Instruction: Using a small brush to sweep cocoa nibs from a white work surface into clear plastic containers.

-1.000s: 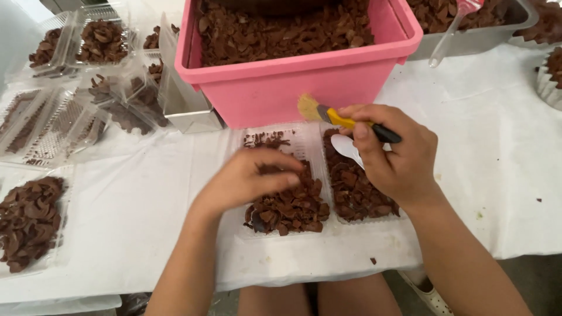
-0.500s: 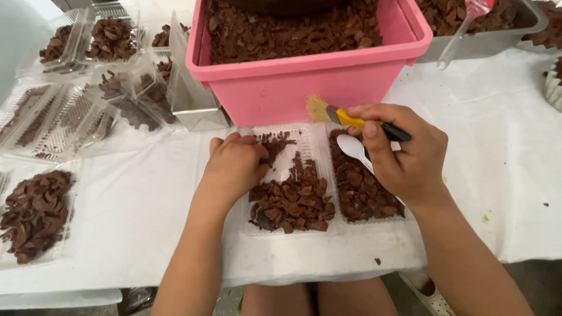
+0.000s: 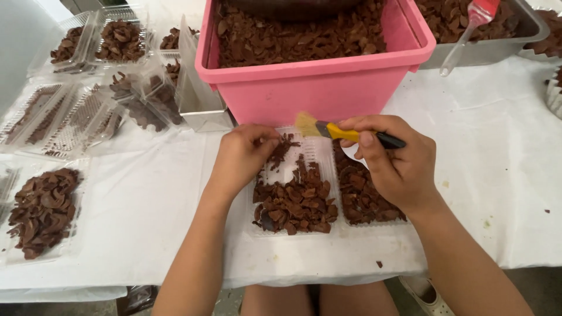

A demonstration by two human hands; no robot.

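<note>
The clear plastic tray (image 3: 293, 175) lies at the table's near edge, directly below the pink tub (image 3: 316, 88) at 12 o'clock. Its lower half carries a heap of brown flakes (image 3: 295, 202); its upper half shows bare ribbed plastic with a few loose flakes.

The left hand (image 3: 243, 161) rests at the tray's 10 o'clock corner. Its fingers are curled inward and the fingertips touch the loose flakes there; whether any flake is pinched between them cannot be determined from this view.

The right hand (image 3: 395, 164) sits at 3 o'clock of the tray, closed in a firm grip on a small brush (image 3: 339, 130) with a yellow and black handle. The pale bristles point toward 9 o'clock and hover over the tray's top edge, just in front of the tub wall. This hand covers part of a second tray of flakes (image 3: 363, 199) touching the first on its right side.

Surroundings: the pink tub, filled with flakes, blocks the table area behind the trays. At 10 o'clock stand several clear containers (image 3: 88, 105), some filled. At 8 o'clock lies another filled tray (image 3: 41, 208). At 1 o'clock a metal pan (image 3: 497, 47) holds flakes and a red-handled brush (image 3: 468, 29). A white cloth (image 3: 497, 175) covers the table.
</note>
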